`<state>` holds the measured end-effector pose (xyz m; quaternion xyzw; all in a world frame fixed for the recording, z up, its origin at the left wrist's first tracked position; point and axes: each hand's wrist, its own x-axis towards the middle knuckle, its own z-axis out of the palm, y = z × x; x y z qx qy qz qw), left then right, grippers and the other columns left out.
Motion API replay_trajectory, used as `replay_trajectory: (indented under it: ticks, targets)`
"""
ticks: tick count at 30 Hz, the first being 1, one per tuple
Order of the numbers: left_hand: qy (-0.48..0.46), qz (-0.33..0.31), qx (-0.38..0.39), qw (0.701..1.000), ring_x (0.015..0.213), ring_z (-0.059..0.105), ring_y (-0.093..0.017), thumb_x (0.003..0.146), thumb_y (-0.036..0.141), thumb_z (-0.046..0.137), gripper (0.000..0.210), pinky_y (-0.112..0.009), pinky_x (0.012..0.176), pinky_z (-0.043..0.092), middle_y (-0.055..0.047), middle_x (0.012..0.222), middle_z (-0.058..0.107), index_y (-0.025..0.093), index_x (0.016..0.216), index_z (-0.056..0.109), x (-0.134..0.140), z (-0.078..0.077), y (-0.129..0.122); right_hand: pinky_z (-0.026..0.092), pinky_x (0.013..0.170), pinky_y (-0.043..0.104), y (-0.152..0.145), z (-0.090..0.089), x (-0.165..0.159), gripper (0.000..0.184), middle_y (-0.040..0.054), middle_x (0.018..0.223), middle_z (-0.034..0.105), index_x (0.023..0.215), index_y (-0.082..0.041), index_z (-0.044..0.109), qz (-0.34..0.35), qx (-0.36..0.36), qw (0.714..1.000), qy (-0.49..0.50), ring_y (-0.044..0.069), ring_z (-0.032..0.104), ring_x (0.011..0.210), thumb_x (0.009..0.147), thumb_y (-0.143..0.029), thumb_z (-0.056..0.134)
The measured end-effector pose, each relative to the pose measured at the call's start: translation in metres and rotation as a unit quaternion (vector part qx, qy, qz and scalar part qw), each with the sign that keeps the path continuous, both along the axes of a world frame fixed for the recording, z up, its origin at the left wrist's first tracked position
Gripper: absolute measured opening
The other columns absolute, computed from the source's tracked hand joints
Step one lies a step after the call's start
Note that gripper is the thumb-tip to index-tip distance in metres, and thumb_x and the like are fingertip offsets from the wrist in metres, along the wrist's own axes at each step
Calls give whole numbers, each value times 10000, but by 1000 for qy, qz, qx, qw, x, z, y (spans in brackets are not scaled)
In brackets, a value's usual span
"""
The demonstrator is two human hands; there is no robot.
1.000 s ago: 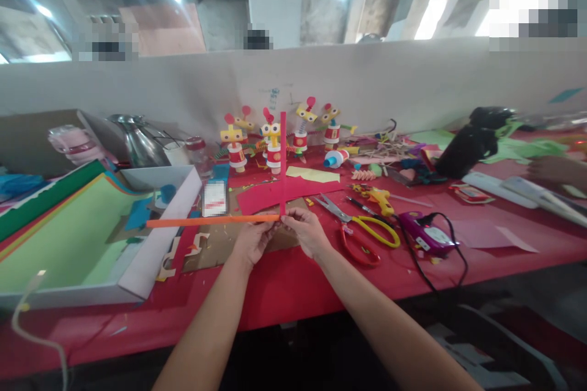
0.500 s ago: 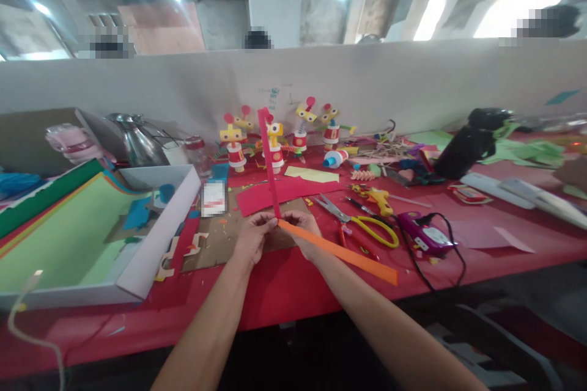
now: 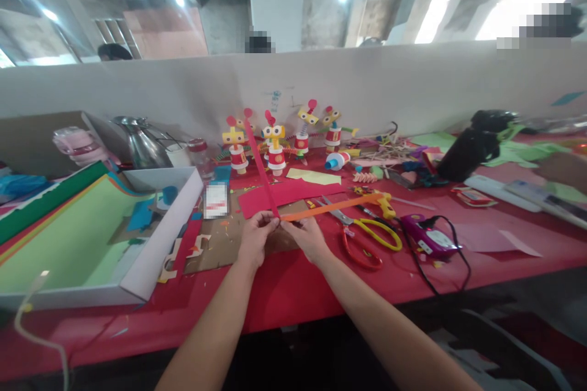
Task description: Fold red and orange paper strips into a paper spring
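Observation:
At the middle of the head view, a red paper strip and an orange paper strip meet end to end at my fingertips. My left hand is closed in a pinch at that joint, on the lower end of the red strip, which rises up and leans left. Pinched on the orange strip's near end is my right hand, and the strip stretches right over the scissors. Whether the two ends are glued cannot be seen. Below the hands lie red paper and a brown cardboard sheet.
Paper robot figures stand behind my hands. Scissors with yellow handles, red-handled pliers, a yellow glue gun and a purple power socket lie right. A white box with coloured paper is left. Another person's blurred hand shows far right.
The orange strip has swung up from pointing down-right to nearly level. The red strip has tipped to the left. Both hands remain pinched at the joint, and the right hand has turned slightly.

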<state>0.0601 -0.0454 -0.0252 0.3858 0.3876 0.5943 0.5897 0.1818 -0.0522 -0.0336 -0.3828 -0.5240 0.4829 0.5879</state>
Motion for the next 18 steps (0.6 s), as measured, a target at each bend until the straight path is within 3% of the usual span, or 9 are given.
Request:
replay_trajectory:
  ticks: [8, 14, 18]
  targets:
    - [1, -10, -34, 999, 570, 543, -91, 552, 265, 765, 229, -208, 567, 392, 12, 620, 610, 152, 709, 644, -2, 3, -1, 452, 665, 278, 4, 2, 5, 135, 3, 703, 666, 768, -174, 659, -29, -44, 999, 6, 160, 599, 672, 644, -226, 648]
    - [30, -47, -39, 998, 511, 510, -79, 579, 302, 761, 223, -190, 509, 384, 11, 554, 572, 136, 668, 641, -3, 3, -2, 431, 639, 272, 4, 5, 8, 118, 10, 659, 658, 706, -161, 670, 29, -69, 997, -11, 155, 575, 637, 632, -251, 649]
    - [23, -37, -42, 998, 572, 565, -101, 547, 294, 788, 246, -201, 556, 427, -3, 596, 607, 135, 626, 618, -3, 2, -2, 404, 605, 250, 4, 7, 10, 94, -26, 587, 608, 643, -175, 653, 4, -59, 998, -4, 120, 521, 575, 643, -269, 646]
